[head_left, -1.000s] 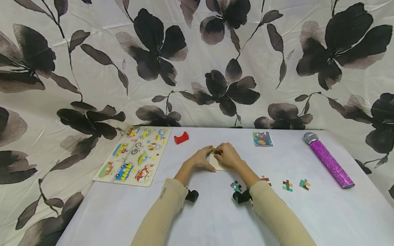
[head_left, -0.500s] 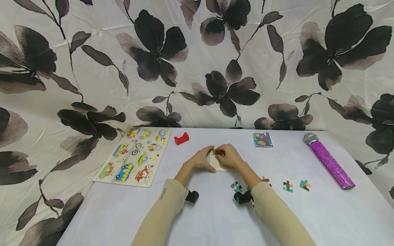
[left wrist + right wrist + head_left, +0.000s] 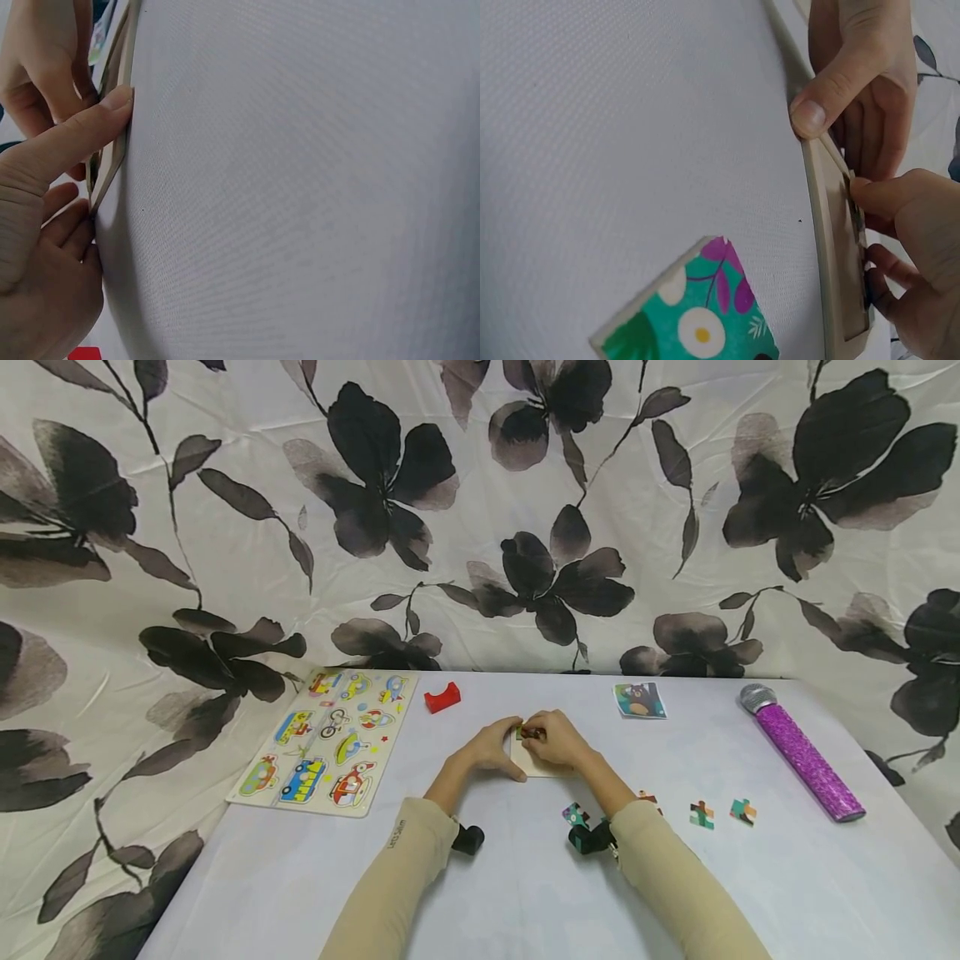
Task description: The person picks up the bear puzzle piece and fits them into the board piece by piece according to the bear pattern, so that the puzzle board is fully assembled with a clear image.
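Observation:
My left hand (image 3: 491, 749) grips the left side of a small wooden puzzle tray (image 3: 538, 767), its thumb at the near edge and its fingers toward the far corner. Over the tray, my right hand (image 3: 558, 742) pinches a brown jigsaw piece (image 3: 534, 733) with fingers and thumb. A bit of green shows beside that piece, near the tray's far left corner. In the right wrist view, the tray's raised rim (image 3: 826, 262) runs beneath both hands. A loose piece with a white daisy (image 3: 702, 330) lies on the cloth near the right wrist.
More loose pieces (image 3: 701, 814) lie right of the right forearm. A bear picture card (image 3: 640, 700) sits at the back, with a purple glitter microphone (image 3: 806, 756) farther right. To the left are a vehicle puzzle board (image 3: 322, 743) and a red block (image 3: 442, 697).
The right hand shifts slightly over the tray's far left part, still pinching the brown piece. The left hand stays on the tray's edge, and the loose pieces keep their places.

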`<state>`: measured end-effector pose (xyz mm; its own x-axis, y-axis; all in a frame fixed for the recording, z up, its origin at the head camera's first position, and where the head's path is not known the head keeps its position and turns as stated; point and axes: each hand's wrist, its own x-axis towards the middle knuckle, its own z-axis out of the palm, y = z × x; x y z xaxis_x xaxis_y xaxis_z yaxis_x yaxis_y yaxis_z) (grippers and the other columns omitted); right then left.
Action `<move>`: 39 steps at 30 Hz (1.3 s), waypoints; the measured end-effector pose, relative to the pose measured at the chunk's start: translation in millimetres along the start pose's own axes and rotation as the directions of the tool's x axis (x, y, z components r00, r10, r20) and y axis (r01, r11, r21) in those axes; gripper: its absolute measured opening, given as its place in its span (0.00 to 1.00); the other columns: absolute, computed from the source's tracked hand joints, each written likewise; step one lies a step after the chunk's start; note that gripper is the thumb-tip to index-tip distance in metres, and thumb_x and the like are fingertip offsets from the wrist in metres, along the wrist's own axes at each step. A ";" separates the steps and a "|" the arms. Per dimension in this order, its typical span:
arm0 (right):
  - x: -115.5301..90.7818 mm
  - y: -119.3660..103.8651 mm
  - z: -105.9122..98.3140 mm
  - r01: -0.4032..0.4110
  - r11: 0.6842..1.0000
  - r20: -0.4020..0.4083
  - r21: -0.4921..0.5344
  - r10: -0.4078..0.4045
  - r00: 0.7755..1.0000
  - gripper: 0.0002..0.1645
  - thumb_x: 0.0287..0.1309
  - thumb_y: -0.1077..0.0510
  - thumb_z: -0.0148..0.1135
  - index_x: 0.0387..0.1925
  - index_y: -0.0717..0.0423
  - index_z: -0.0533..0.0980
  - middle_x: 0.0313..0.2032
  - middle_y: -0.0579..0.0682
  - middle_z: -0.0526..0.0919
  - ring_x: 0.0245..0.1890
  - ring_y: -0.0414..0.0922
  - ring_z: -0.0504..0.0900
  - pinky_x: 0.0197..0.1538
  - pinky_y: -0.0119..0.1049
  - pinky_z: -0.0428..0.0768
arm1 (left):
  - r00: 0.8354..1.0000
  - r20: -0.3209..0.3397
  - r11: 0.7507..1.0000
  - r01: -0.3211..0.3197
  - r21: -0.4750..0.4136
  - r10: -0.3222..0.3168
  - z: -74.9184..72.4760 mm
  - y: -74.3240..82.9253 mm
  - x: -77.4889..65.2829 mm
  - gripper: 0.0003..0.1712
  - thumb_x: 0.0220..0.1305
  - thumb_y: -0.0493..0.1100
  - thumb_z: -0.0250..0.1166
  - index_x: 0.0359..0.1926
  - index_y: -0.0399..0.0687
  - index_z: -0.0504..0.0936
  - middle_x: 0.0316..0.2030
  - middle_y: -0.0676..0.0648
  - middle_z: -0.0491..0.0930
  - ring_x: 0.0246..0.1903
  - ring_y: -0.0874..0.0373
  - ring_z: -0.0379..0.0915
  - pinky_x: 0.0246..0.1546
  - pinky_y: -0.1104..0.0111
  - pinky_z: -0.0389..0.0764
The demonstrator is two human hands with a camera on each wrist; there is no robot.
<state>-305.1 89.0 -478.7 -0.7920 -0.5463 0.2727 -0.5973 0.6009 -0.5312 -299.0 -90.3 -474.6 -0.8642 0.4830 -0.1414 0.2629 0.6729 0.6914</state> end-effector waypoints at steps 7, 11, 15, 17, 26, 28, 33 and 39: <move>-0.1 -3.0 2.6 -0.022 0.998 0.012 -0.053 0.022 1.000 0.13 0.53 0.64 0.64 0.39 0.69 0.81 0.44 0.62 0.81 0.46 0.59 0.76 0.53 0.52 0.71 | 1.000 -0.009 1.000 -0.010 -0.005 0.010 0.6 1.5 -0.5 0.58 0.36 0.43 0.80 0.68 0.37 0.59 0.66 0.40 0.63 0.67 0.48 0.55 0.67 0.57 0.56; -0.8 -3.3 4.3 -0.048 0.997 0.031 -0.060 0.050 0.998 0.14 0.54 0.63 0.64 0.41 0.68 0.81 0.46 0.61 0.80 0.47 0.60 0.73 0.53 0.53 0.70 | 1.000 -0.007 1.000 -0.008 0.001 0.008 1.6 0.5 -0.6 0.59 0.36 0.43 0.80 0.68 0.37 0.58 0.66 0.40 0.62 0.68 0.48 0.54 0.68 0.58 0.56; -1.0 -0.3 5.8 -0.057 0.997 0.033 -0.054 0.058 0.998 0.14 0.55 0.63 0.64 0.42 0.68 0.81 0.46 0.60 0.80 0.48 0.59 0.73 0.54 0.52 0.70 | 1.000 -0.003 1.000 -0.003 0.008 0.003 3.2 -0.9 -0.3 0.59 0.37 0.44 0.80 0.69 0.38 0.58 0.67 0.41 0.61 0.68 0.49 0.53 0.68 0.58 0.55; -1.1 0.6 6.2 -0.057 0.997 0.034 -0.056 0.059 0.998 0.14 0.56 0.63 0.63 0.42 0.68 0.81 0.46 0.60 0.80 0.48 0.58 0.73 0.54 0.51 0.69 | 1.000 -0.004 1.000 -0.005 0.007 0.005 3.6 -1.3 -0.1 0.59 0.37 0.45 0.80 0.69 0.38 0.58 0.67 0.40 0.61 0.68 0.48 0.53 0.68 0.57 0.56; 0.0 -0.8 9.3 -0.048 0.997 -0.007 -0.061 0.048 0.999 0.14 0.57 0.62 0.63 0.42 0.69 0.80 0.47 0.62 0.79 0.49 0.59 0.73 0.56 0.52 0.67 | 1.000 -0.012 1.000 0.000 0.002 0.000 -0.1 -0.5 -0.5 0.60 0.36 0.46 0.80 0.69 0.39 0.57 0.67 0.41 0.61 0.68 0.48 0.53 0.67 0.56 0.57; 1.1 -0.6 10.5 -0.046 0.997 -0.014 -0.066 0.045 0.999 0.14 0.57 0.62 0.63 0.42 0.70 0.80 0.47 0.62 0.79 0.50 0.58 0.74 0.57 0.52 0.66 | 1.000 -0.014 1.000 0.000 0.000 0.000 -0.7 -0.3 -0.7 0.60 0.36 0.46 0.80 0.69 0.40 0.57 0.67 0.41 0.61 0.68 0.49 0.54 0.67 0.56 0.57; 1.3 -0.1 13.0 -0.065 0.996 -0.028 -0.057 0.063 0.998 0.14 0.56 0.63 0.64 0.42 0.70 0.79 0.47 0.63 0.79 0.50 0.59 0.74 0.57 0.53 0.65 | 1.000 -0.012 1.000 -0.008 -0.005 0.008 -0.9 0.6 -1.0 0.60 0.36 0.45 0.80 0.69 0.38 0.58 0.67 0.41 0.61 0.68 0.48 0.53 0.67 0.57 0.56; -0.6 -1.0 12.8 -0.109 0.994 -0.028 -0.018 0.108 0.994 0.17 0.55 0.63 0.64 0.45 0.69 0.78 0.49 0.63 0.78 0.51 0.61 0.72 0.55 0.53 0.67 | 1.000 -0.011 1.000 -0.013 -0.007 0.012 0.0 0.4 -1.1 0.60 0.36 0.44 0.80 0.69 0.38 0.57 0.67 0.40 0.61 0.68 0.48 0.53 0.68 0.56 0.56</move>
<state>-302.4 81.2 -488.6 -0.8553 -0.4611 0.2361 -0.5097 0.6673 -0.5431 -298.0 -90.6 -474.1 -0.8654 0.4852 -0.1250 0.2709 0.6631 0.6978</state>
